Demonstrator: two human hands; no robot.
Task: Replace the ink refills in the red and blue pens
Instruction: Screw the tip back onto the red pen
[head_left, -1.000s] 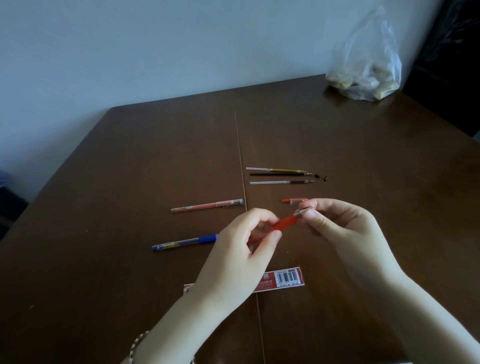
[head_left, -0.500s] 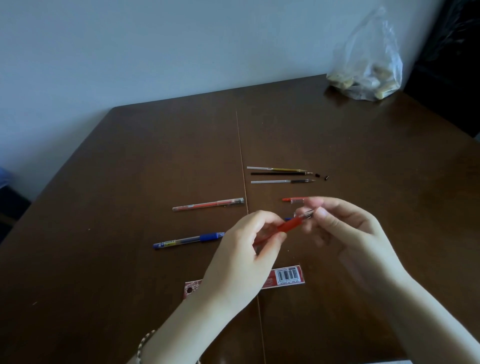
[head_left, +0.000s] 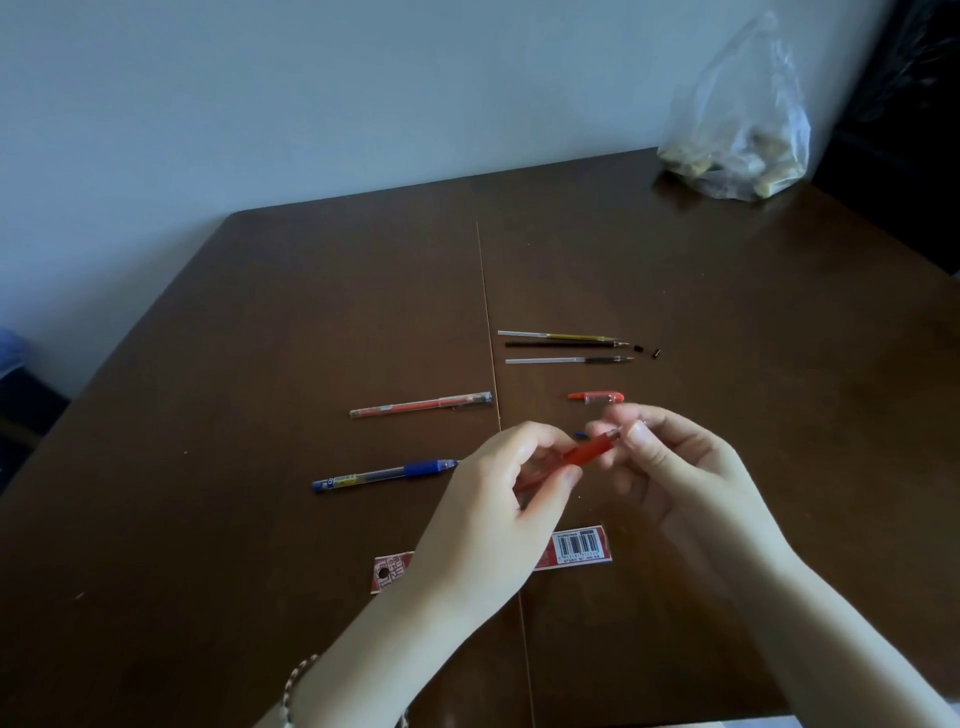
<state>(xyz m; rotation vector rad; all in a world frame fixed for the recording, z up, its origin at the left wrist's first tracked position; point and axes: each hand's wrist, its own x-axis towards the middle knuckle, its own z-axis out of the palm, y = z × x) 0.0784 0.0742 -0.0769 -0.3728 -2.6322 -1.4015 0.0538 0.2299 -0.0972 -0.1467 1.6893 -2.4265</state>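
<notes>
Nearest: barcode card (head_left: 579, 545), flat on the table (head_left: 208, 597). My left hand (head_left: 493, 514) pinches the red pen (head_left: 584, 453) by its barrel above the table; my right hand (head_left: 675, 467) pinches its tip. Blue pen (head_left: 384, 474) lies just left. Beyond: red cap (head_left: 597, 397), 3 refills (head_left: 566, 345), plastic bag (head_left: 743, 135).

Dim, bluish cast; softly blurred hands

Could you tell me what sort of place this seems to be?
Most likely a room in a home: a dark wooden table by a plain pale wall, a clear plastic bag at its far corner, and a blue pen and loose refills laid on it.
</notes>
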